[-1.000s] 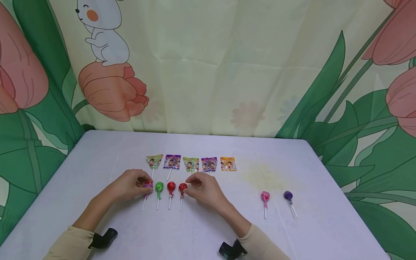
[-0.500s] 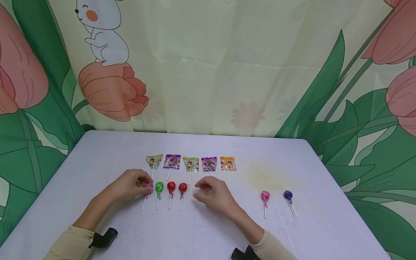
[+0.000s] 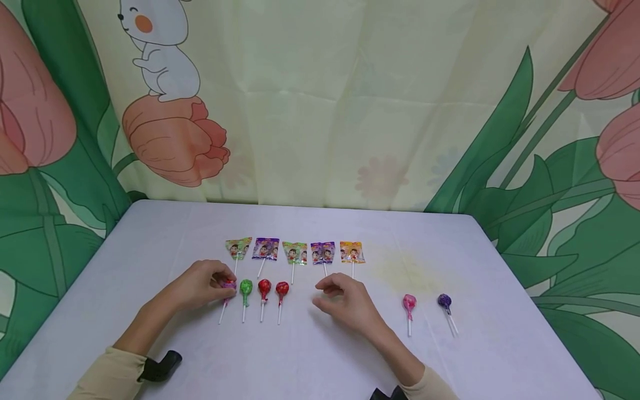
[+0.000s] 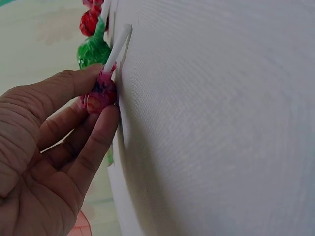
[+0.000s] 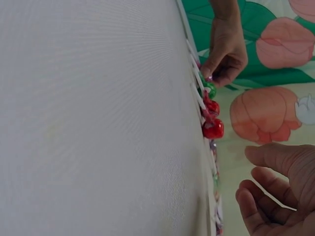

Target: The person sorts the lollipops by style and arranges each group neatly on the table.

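Note:
My left hand [image 3: 200, 284] pinches the head of a pink-and-purple lollipop [image 4: 102, 93] between thumb and fingers, its white stick pointing toward me at the left end of the near row. Beside it lie a green lollipop [image 3: 245, 287] and two red lollipops, one in the middle [image 3: 264, 286] and one at the row's right end [image 3: 282, 289]. To the right of that last red one, my right hand [image 3: 350, 305] hovers over the table with fingers loosely bent and nothing between them. In the right wrist view its thumb and fingers stand apart.
Behind the near row runs a line of several flat-wrapped lollipops, from a green one [image 3: 238, 248] to an orange one [image 3: 352, 252]. A pink lollipop [image 3: 409, 303] and a dark purple lollipop [image 3: 444, 301] lie farther right on the white table [image 3: 340, 361]. A printed curtain [image 3: 325, 111] hangs behind.
My right hand has let go of the rightmost red lollipop and drawn away to the right. The left hand keeps its pinch on the pink-and-purple lollipop in the same place.

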